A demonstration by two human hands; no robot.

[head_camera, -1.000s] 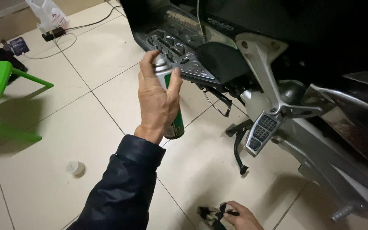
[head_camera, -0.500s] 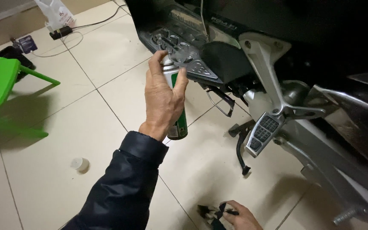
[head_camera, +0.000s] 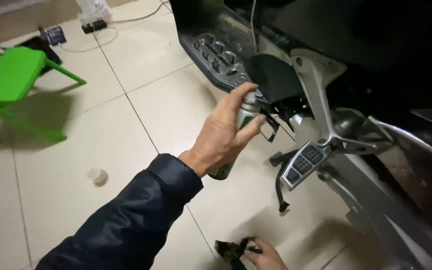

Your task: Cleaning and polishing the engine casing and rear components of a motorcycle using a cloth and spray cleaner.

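My left hand (head_camera: 222,136), in a dark sleeve, is wrapped around a green and white spray can (head_camera: 246,113), with the forefinger up on its top. The can is held upright and close to the underside of a motorbike (head_camera: 326,75), just left of its black lower parts and silver footrest bracket (head_camera: 303,162). At the bottom edge, my right hand (head_camera: 267,258) rests on the tiled floor and grips a dark crumpled rag (head_camera: 230,249).
A black side stand (head_camera: 279,187) hangs down below the footrest. A small white cap (head_camera: 97,175) lies on the cream floor tiles. At the left is a green plastic stool (head_camera: 6,75). Cables and a power strip (head_camera: 94,25) lie at the back.
My left hand has carried the can to the right and closer to the motorbike's underside. The right hand stays on the rag at the floor.
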